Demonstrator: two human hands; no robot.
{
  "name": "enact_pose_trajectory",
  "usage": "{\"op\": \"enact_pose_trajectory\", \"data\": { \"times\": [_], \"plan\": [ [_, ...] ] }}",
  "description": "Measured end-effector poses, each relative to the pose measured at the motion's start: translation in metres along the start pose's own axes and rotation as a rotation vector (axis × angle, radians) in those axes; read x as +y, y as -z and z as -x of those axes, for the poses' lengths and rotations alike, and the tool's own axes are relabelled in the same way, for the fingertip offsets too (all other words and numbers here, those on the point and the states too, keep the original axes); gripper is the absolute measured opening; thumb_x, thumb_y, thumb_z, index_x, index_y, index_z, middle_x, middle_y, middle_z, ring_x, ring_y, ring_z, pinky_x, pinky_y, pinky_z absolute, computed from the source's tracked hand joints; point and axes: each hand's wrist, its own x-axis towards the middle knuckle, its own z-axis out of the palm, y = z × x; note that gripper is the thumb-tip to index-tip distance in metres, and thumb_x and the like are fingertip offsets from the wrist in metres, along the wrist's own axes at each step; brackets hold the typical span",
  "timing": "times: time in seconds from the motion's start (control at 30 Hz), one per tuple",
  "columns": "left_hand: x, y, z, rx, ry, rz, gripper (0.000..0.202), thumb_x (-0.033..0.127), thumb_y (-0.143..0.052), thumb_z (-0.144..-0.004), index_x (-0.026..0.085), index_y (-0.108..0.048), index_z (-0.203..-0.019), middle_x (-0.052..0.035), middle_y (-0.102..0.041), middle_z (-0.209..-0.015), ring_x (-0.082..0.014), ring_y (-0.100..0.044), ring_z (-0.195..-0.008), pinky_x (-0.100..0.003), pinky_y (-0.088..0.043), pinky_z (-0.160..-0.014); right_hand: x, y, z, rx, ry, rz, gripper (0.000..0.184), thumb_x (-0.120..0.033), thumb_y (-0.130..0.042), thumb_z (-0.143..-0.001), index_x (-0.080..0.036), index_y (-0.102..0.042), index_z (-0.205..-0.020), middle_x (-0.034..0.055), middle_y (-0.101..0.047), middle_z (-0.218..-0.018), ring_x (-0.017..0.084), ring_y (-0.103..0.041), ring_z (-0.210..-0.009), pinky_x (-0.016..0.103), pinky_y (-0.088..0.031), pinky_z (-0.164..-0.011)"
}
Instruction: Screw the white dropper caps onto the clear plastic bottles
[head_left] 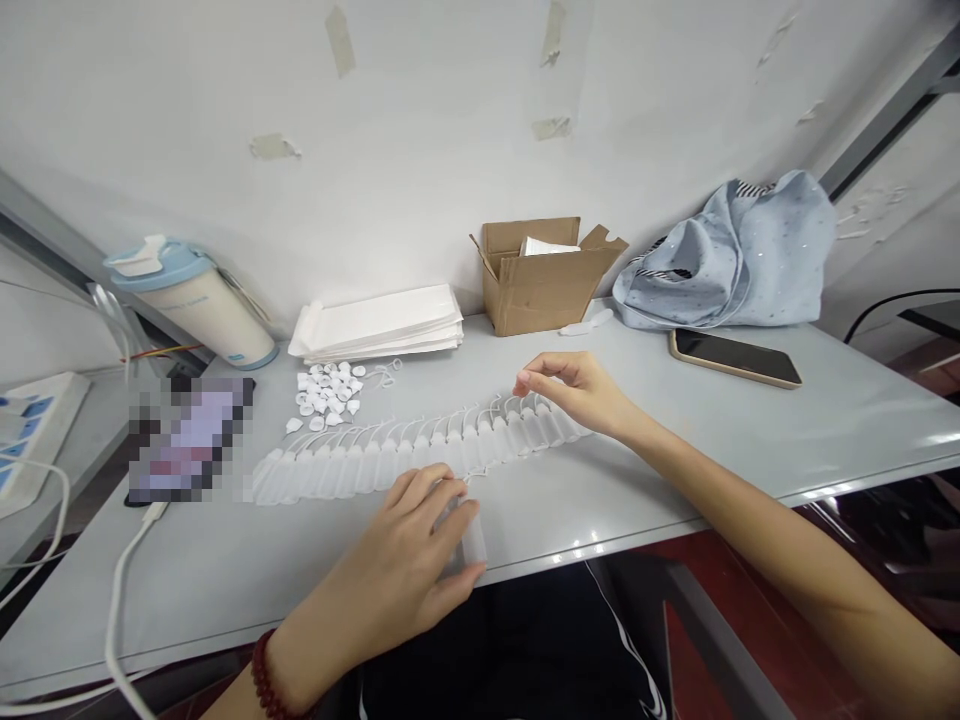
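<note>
A long row of translucent white plastic tubes (360,470), each with a thin white cord loop at its far end, lies side by side across the grey table. My left hand (420,540) rests in front of the row, its thumb and fingers curled round one separate translucent tube (474,540) lying on the table. Over the row's right end, my right hand (577,390) has thumb and forefinger pinched together; whatever is between the tips is too small to make out. Small white caps (328,392) sit in a pile behind the row's left part.
A stack of white paper envelopes (382,325), an open cardboard box (540,290) and a light blue cloth bag (735,260) stand along the wall. One phone (735,358) lies at right, a blurred phone (191,440) with a cable at left, near a tumbler (202,305).
</note>
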Motion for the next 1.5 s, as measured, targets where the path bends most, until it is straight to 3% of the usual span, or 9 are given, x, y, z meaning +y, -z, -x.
{"op": "enact_pose_trajectory", "data": {
  "times": [0.33,0.6,0.7,0.83,0.93,1.0,1.13,1.27,1.5],
  "plan": [
    [-0.003,-0.003,0.001,-0.013,-0.019,-0.13,0.028,0.026,-0.054,-0.088,0.01,-0.059,-0.11,-0.0161,-0.059,-0.112,-0.0344,-0.049,-0.112,-0.051,-0.046,-0.091,-0.001,0.002,0.0,0.018,0.013,0.042,0.025,-0.029,-0.055,-0.088,-0.017,-0.07,-0.072,0.0026,-0.071,-0.076,0.015,-0.063,-0.074,0.027,-0.043,-0.068],
    [-0.002,0.006,-0.004,-0.01,-0.023,-0.028,0.035,0.034,-0.058,-0.087,0.012,-0.057,-0.115,-0.0146,-0.059,-0.115,-0.0324,-0.047,-0.114,-0.049,-0.044,-0.094,0.004,0.005,-0.004,0.053,0.01,0.074,0.026,-0.033,-0.056,-0.087,-0.017,-0.07,-0.072,0.0028,-0.071,-0.076,0.016,-0.062,-0.073,0.028,-0.044,-0.067],
    [-0.023,0.019,-0.023,0.064,-0.001,0.049,0.027,0.032,-0.054,-0.09,0.015,-0.06,-0.111,-0.0112,-0.062,-0.111,-0.0278,-0.048,-0.113,-0.044,-0.044,-0.095,0.008,0.009,-0.008,0.081,-0.005,0.085,0.028,-0.036,-0.056,-0.086,-0.017,-0.07,-0.071,0.0034,-0.072,-0.075,0.017,-0.063,-0.074,0.029,-0.045,-0.068],
    [-0.086,0.033,-0.055,0.194,0.175,0.001,0.023,0.026,-0.048,-0.089,0.017,-0.065,-0.101,-0.0083,-0.068,-0.1,-0.026,-0.053,-0.101,-0.044,-0.046,-0.089,0.021,0.021,-0.016,0.174,-0.018,0.123,0.029,-0.039,-0.055,-0.085,-0.018,-0.069,-0.072,0.0047,-0.073,-0.075,0.018,-0.065,-0.074,0.031,-0.047,-0.069],
    [-0.131,0.031,-0.066,0.163,0.397,-0.158,0.025,0.02,-0.045,-0.083,0.016,-0.069,-0.088,-0.0099,-0.07,-0.088,-0.0303,-0.054,-0.095,-0.046,-0.047,-0.083,0.037,0.035,-0.023,0.27,-0.025,0.208,0.029,-0.04,-0.054,-0.084,-0.018,-0.068,-0.07,0.0049,-0.073,-0.073,0.018,-0.065,-0.071,0.031,-0.047,-0.068],
    [-0.146,0.025,-0.063,0.16,0.43,-0.182,0.026,0.018,-0.044,-0.081,0.016,-0.069,-0.082,-0.0108,-0.07,-0.084,-0.0313,-0.054,-0.09,-0.046,-0.047,-0.08,0.05,0.046,-0.028,0.322,-0.021,0.322,0.03,-0.038,-0.052,-0.084,-0.018,-0.068,-0.069,0.0053,-0.073,-0.072,0.019,-0.065,-0.07,0.031,-0.048,-0.067],
    [-0.147,0.012,-0.051,0.144,0.433,-0.196,0.027,0.019,-0.043,-0.079,0.016,-0.07,-0.083,-0.012,-0.069,-0.085,-0.0324,-0.053,-0.091,-0.047,-0.047,-0.08,0.077,0.066,-0.034,0.385,-0.036,0.467,0.027,-0.034,-0.052,-0.082,-0.016,-0.068,-0.07,0.0077,-0.072,-0.072,0.02,-0.063,-0.065,0.033,-0.047,-0.065],
    [-0.145,0.006,-0.048,0.131,0.439,-0.203,0.032,0.02,-0.041,-0.081,0.012,-0.069,-0.092,-0.0161,-0.068,-0.092,-0.0341,-0.052,-0.094,-0.049,-0.045,-0.082,0.098,0.079,-0.038,0.405,-0.075,0.557,0.02,-0.025,-0.052,-0.08,-0.014,-0.069,-0.08,0.0123,-0.073,-0.082,0.025,-0.065,-0.075,0.037,-0.048,-0.069],
    [-0.152,-0.001,-0.046,0.095,0.412,-0.155,0.028,0.019,-0.042,-0.078,0.016,-0.069,-0.083,-0.0143,-0.07,-0.091,-0.0334,-0.056,-0.091,-0.047,-0.047,-0.081,0.12,0.082,-0.038,0.254,-0.033,0.694,0.031,-0.007,-0.049,-0.075,-0.015,-0.067,-0.099,0.014,-0.067,-0.113,0.029,-0.059,-0.106,0.042,-0.043,-0.092]
  ]
}}
